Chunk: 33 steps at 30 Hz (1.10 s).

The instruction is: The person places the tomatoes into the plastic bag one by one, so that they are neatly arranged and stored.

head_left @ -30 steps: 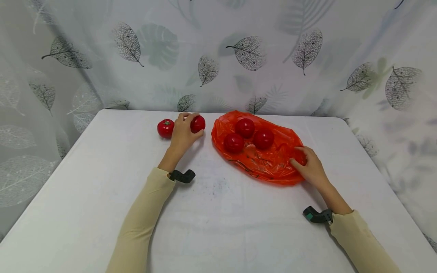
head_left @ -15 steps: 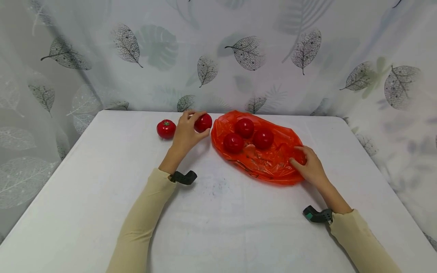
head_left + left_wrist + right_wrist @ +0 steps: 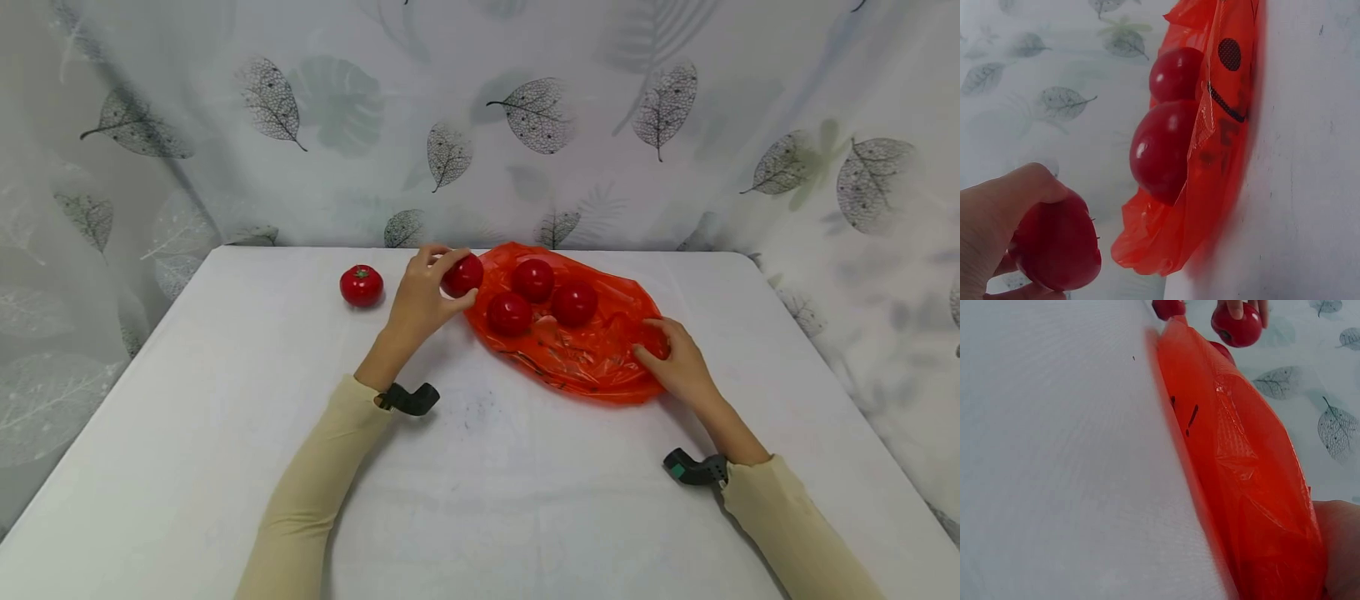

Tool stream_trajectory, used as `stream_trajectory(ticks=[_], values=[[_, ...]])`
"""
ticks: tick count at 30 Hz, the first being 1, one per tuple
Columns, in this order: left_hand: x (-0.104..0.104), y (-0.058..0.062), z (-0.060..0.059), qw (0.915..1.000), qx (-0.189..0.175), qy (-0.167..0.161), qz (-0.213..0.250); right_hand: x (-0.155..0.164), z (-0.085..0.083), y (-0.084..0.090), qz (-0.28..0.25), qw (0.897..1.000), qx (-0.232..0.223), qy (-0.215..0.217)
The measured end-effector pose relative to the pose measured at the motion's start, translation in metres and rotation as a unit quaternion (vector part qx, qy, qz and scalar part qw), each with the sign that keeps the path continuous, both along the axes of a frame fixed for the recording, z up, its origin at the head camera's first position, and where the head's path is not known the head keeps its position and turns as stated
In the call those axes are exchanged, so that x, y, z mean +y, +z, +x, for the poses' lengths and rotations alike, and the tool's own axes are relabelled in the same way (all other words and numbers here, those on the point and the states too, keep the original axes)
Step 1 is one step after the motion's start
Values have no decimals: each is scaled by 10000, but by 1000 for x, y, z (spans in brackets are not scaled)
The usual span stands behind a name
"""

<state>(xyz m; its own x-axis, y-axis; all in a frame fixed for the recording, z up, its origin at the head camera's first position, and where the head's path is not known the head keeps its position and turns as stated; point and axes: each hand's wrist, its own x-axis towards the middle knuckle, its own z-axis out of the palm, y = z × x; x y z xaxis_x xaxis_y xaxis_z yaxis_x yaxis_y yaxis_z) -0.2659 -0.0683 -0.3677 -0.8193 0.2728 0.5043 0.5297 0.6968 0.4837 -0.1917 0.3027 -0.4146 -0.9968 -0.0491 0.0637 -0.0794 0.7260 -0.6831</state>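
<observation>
Curling our left hand (image 3: pixel 420 296) around a smooth, glossy red tomato (image 3: pixel 463 276), we held it with the fingers over its top and the thumb under its near side, just at the left edge of the orange plastic bag (image 3: pixel 600 367). In the left wrist view the same tomato (image 3: pixel 1057 247) sat against the palm, round and shiny, with a small dark stem spot showing, and the bag (image 3: pixel 1210 175) lay just beside it.

Our right hand (image 3: pixel 678 367) rested on the bag's near right end, fingers bent and pressed onto the thin crinkled film; we could not tell whether they pinched it or only held it down. The right wrist view showed the film (image 3: pixel 1254 487) as translucent, wrinkled and slightly puffed, with dark printed marks.

Three more tomatoes lay in a cluster at the bag's far left part: one at the near left (image 3: pixel 509 313), one behind it (image 3: pixel 532 279) and one to the right (image 3: pixel 574 303), all round and shiny. Whether they lay on the film or under a layer of it we could not tell from the head view.

A further tomato with a green stem cap (image 3: pixel 361 285) stood alone on the white table (image 3: pixel 225 433), well left of our left hand. A pale curtain printed with leaves (image 3: pixel 540 117) hung behind the table.
</observation>
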Motion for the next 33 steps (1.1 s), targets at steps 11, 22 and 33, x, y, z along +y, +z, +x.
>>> stream_trajectory(ticks=[11, 22, 33], values=[[19, -4, 5, 9989, 266, -371, -101, 0, 1, 0, 34, 10000, 44, 22], [35, -9, 9, 9942, 694, -821, -41, 0, 1, 1, 46, 10000, 39, 0], [52, -8, 13, 9887, 882, -1205, -89, 2, 0, -2, 51, 9999, 86, 50]])
